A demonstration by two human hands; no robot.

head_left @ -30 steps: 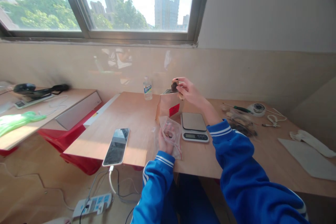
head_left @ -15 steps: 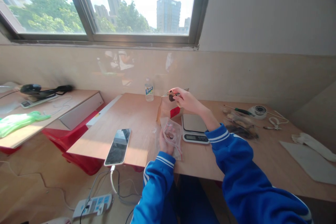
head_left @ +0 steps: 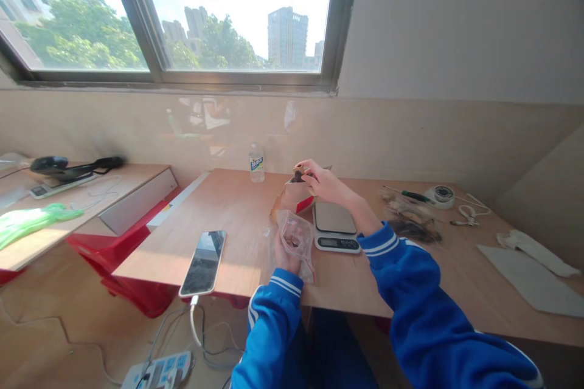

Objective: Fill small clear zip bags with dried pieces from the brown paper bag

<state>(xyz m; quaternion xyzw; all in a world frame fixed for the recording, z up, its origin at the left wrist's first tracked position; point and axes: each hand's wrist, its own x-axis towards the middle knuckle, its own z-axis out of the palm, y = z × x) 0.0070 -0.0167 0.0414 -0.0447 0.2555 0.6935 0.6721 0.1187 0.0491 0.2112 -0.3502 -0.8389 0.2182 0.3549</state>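
My right hand [head_left: 326, 184] is closed, its fingertips pinching a dark brown, dried-looking piece [head_left: 298, 175] at the mouth of a brown paper bag [head_left: 283, 199] with a red patch. Below it, my left hand [head_left: 286, 259] is closed around a clear zip bag [head_left: 305, 232] with a red seal line. A few brown bits show inside that bag; their kind is too small to make out. A kitchen scale [head_left: 335, 219] stands just right of both bags, its pan bare.
A phone [head_left: 203, 262] on a charging cable lies at the table's left edge. Behind stands a clear bottle [head_left: 256, 164]. Rightward are plastic bags of brown stuff [head_left: 408, 216], a green-handled screwdriver [head_left: 415, 196], a white round device [head_left: 442, 196] and a white sheet [head_left: 531, 279].
The view has tilted up slightly, so everything sits a little lower. My right hand stays at the paper bag's mouth with the dark piece; my left hand keeps the zip bag.
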